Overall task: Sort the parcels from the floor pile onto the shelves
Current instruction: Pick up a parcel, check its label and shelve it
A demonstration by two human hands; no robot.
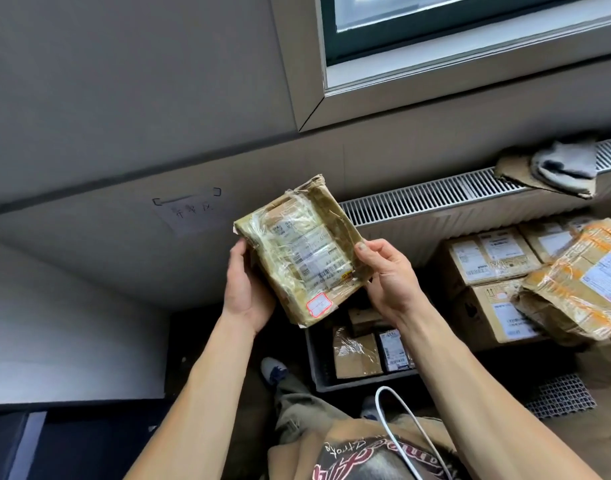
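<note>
Holding the parcel (304, 251) dead centre of frame, label up, gripped on its left edge by the left hand (248, 289) and pinched on the right edge by the right hand (383, 271), long side roughly top to bottom. Just below, a grey crate (345, 385) with small packets (357, 355) inside. No shelves in view, so probably needs a turn first.

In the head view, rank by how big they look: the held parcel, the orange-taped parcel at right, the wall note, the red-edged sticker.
1. held parcel and orange-taped parcel: alike; the held one is nearer, the other is cut off by the frame.
2. wall note.
3. red-edged sticker, on the held parcel.
</note>
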